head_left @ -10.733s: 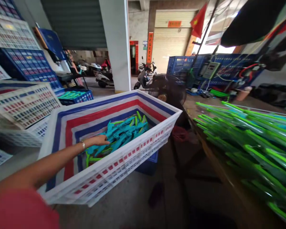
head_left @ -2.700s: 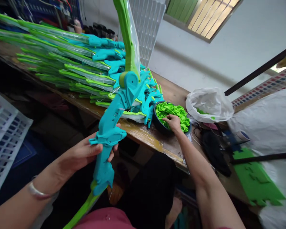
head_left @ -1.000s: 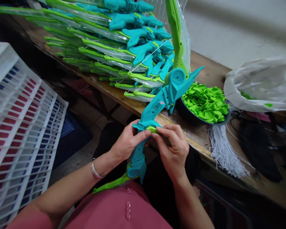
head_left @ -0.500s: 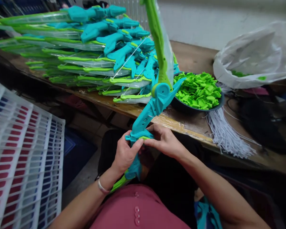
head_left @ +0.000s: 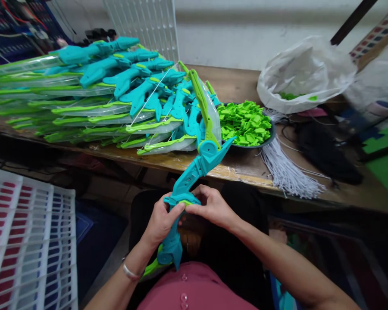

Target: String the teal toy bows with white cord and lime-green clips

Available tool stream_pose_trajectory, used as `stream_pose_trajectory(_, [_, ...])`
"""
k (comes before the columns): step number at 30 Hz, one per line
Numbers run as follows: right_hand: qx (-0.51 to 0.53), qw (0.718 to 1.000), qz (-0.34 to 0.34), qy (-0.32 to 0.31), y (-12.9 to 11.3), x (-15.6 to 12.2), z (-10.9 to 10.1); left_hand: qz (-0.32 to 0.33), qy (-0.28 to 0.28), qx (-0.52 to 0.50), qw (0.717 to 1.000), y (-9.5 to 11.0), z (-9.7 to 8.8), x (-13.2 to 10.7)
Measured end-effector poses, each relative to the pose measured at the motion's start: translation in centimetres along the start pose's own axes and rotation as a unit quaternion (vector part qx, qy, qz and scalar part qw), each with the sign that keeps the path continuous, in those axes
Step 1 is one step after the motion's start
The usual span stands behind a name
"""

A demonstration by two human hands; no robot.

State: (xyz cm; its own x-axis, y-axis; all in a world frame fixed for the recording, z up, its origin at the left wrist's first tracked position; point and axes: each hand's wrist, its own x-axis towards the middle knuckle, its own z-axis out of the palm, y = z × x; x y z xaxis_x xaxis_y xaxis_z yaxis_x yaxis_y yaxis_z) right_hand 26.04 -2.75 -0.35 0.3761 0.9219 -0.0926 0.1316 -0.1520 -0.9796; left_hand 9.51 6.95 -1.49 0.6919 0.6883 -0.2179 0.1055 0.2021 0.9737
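Observation:
Upright in front of my body stands a toy bow [head_left: 188,175] with a teal middle, green limbs and clear plastic along the upper limb. My left hand [head_left: 162,219] is wrapped round its grip from the left, the thumb pressed near a small green piece [head_left: 184,202] set in the teal part. From the right, my right hand [head_left: 213,207] pinches the same spot, thumb beside that piece and fingers curled behind the bow. Part of the lower limb is hidden near my shirt.
Many similar bows [head_left: 116,99] lie stacked on the wooden bench [head_left: 242,172]. A dark bowl [head_left: 271,137] heaped with small green pieces [head_left: 245,122] sits right of them. White strings [head_left: 283,170] hang near the bench edge, behind them a plastic bag [head_left: 305,73]. White crate [head_left: 50,241] at lower left.
The view has shifted, and the bow's upper limb now reaches less high in it. Both hands keep their hold at the grip, thumbs still by the small green piece.

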Motion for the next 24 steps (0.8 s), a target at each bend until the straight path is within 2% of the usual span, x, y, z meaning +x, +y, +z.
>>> stream_pose_trajectory(3, [0.009, 1.000, -0.010, 0.023, 0.4, -1.0, -0.2, -0.002, -0.046, -0.009, 0.999, 0.3, 0.2, 0.3])
stream_pose_trajectory(5, [0.010, 0.999, -0.044, -0.010, 0.4, -1.5, -1.2, -0.009, -0.079, -0.019, 0.997, 0.6, 0.0, 0.5])
stream_pose_trajectory(7, [-0.066, 0.994, -0.081, -0.029, 0.2, -1.8, -3.3, -0.023, -0.108, -0.024, 0.994, 1.1, -0.7, 0.7])
stream_pose_trajectory(8, [-0.129, 0.988, -0.089, -0.009, 0.2, -1.8, -4.7, -0.030, -0.118, -0.026, 0.992, 1.3, -1.2, 0.7])
stream_pose_trajectory(9, [-0.196, 0.976, -0.088, 0.033, 0.3, -1.8, -6.4, -0.034, -0.124, -0.028, 0.991, 1.5, -1.9, 0.8])
stream_pose_trajectory(11, [-0.308, 0.936, -0.063, 0.157, 0.9, -1.7, -10.2, -0.039, -0.145, -0.026, 0.988, 1.7, -3.3, 0.8])
stream_pose_trajectory(13, [-0.371, 0.891, -0.016, 0.260, 2.1, -1.6, -14.1, -0.043, -0.174, -0.008, 0.984, 1.5, -4.6, 0.7])
stream_pose_trajectory(15, [-0.428, 0.841, 0.034, 0.330, 3.5, -1.4, -17.2, -0.047, -0.188, 0.021, 0.981, 1.0, -5.5, 0.4])
stream_pose_trajectory(17, [-0.474, 0.800, 0.078, 0.359, 4.8, -1.1, -19.4, -0.046, -0.175, 0.041, 0.983, 0.3, -5.9, 0.1])
stream_pose_trajectory(19, [-0.507, 0.775, 0.108, 0.363, 5.7, -0.7, -20.4, -0.052, -0.165, 0.052, 0.984, -0.3, -5.8, -0.3])
stream_pose_trajectory(21, [-0.528, 0.760, 0.128, 0.357, 6.2, -0.1, -20.8, -0.068, -0.175, 0.052, 0.981, -0.7, -5.3, -0.5])
stream_pose_trajectory(24, [-0.540, 0.754, 0.142, 0.346, 6.2, 0.7, -21.1, -0.088, -0.204, 0.037, 0.974, -0.6, -4.3, -0.5])
